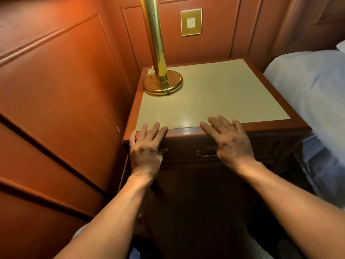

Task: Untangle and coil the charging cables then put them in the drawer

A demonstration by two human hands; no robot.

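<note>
Wood-panelled corner point(56, 90) of a bedroom, seen from above. A bench point(214, 94) with a cream top and red-brown rim stands against the far wall, with a bed point(308, 86) just beside it on the right. A brass lamp point(162, 83) stands on the far-left part of the top, and a brass switch plate point(191, 22) is set in the wall behind.

Left hand point(145, 146): palm down on the near-left edge of the bench, fingers straight and slightly spread, tips on the cream top; it holds nothing. Right hand point(229, 141): palm down on the near edge, further right and well apart from the left, fingers splayed wide and flat – likewise holding nothing.

The drawer point(188, 146) lies in shadow directly under the near edge, below and between the two hands. Its front looks flush with the bench, and its metal handle point(206, 155) shows just beside the right thumb.
</note>
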